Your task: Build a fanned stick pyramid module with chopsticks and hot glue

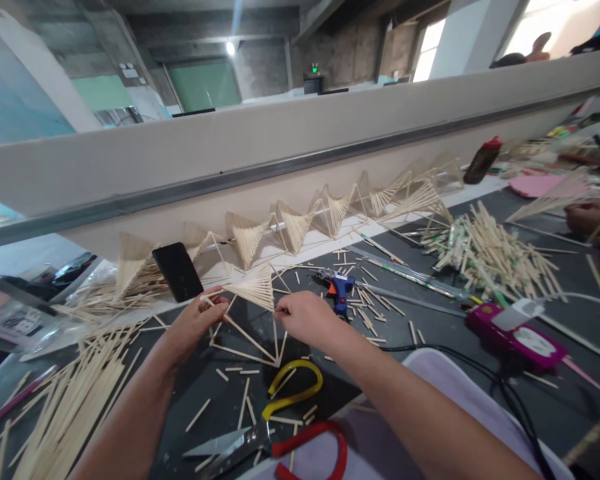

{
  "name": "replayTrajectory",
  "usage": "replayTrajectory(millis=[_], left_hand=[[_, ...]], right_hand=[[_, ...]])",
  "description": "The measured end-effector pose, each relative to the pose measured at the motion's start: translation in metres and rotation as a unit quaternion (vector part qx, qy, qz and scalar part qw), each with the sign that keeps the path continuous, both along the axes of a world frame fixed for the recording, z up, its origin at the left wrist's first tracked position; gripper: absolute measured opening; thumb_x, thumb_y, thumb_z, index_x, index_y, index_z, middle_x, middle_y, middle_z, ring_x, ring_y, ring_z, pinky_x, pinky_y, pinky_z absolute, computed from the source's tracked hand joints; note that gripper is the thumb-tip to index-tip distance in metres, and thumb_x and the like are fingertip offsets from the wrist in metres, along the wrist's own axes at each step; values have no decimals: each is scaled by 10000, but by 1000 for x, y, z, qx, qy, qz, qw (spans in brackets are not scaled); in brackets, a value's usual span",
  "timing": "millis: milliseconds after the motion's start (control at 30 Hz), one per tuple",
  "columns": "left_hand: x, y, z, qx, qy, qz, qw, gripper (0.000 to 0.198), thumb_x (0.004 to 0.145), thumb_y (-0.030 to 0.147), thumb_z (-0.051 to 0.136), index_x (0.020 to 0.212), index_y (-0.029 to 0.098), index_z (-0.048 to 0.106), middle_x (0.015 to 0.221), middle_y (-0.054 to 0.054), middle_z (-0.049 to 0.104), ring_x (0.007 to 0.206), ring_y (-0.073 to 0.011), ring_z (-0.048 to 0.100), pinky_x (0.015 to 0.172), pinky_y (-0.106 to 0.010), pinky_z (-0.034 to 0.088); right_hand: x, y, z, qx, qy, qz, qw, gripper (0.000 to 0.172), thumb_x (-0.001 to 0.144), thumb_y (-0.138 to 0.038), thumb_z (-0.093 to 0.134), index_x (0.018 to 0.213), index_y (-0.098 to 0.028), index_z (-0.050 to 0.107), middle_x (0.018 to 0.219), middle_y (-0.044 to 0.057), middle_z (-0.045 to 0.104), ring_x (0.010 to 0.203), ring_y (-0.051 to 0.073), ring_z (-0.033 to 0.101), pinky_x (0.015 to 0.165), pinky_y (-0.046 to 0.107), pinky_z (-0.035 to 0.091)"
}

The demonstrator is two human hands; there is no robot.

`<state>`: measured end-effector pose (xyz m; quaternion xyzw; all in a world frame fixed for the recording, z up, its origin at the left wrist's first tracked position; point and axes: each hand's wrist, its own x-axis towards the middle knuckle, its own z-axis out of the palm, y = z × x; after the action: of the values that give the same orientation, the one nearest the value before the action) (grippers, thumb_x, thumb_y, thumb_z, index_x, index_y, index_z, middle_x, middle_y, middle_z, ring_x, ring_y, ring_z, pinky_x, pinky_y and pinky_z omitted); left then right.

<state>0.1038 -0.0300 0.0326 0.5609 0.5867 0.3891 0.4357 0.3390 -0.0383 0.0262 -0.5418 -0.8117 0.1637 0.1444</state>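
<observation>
Between my hands stands a small open frame of thin wooden sticks (255,291), with a fan of closely set sticks across its top. My left hand (207,313) pinches the frame's left corner. At its right side, my right hand (300,317) has its fingers closed against the fan's edge; whether a loose stick is in them is hidden. A blue hot glue gun (341,291) lies just right of my right hand. Nearer me lie large scissors (265,427) with one yellow and one red handle, blades apart.
Finished twisted stick frames (295,223) line the low wall. A black phone (178,272) leans at left, above loose long sticks (75,407). Heaped sticks (490,257), a magenta power strip (515,337) and cables lie right. Another person's hand (593,220) is at far right.
</observation>
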Motion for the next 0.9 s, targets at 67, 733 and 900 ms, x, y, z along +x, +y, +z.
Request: replayTrajectory(millis=[67, 733, 900], left_hand=[[-1, 0, -1, -2, 1, -2, 1000, 621, 655, 449, 667, 1177, 157, 499, 848, -46, 667, 801, -213, 627, 742, -331, 463], [-5, 1, 4, 6, 79, -49, 996, 571, 716, 464, 613, 1191, 162, 511, 820, -49, 676, 781, -217, 635, 759, -335, 445], [-4, 1, 6, 18, 106, -56, 993, 567, 711, 478, 605, 1170, 153, 536, 796, -59, 684, 800, -240, 636, 786, -367, 438]], right_hand=[[-3, 0, -4, 1, -9, 3, 1000, 256, 794, -294, 457, 870, -253, 698, 911, 34, 697, 860, 181, 616, 658, 250, 418], [-5, -2, -5, 24, -48, -11, 999, 279, 807, -287, 426, 894, -253, 689, 912, 44, 698, 859, 194, 621, 674, 268, 428], [-4, -2, -6, 42, -54, -18, 997, 308, 830, -302, 390, 907, -252, 684, 907, 52, 699, 856, 205, 624, 677, 283, 432]])
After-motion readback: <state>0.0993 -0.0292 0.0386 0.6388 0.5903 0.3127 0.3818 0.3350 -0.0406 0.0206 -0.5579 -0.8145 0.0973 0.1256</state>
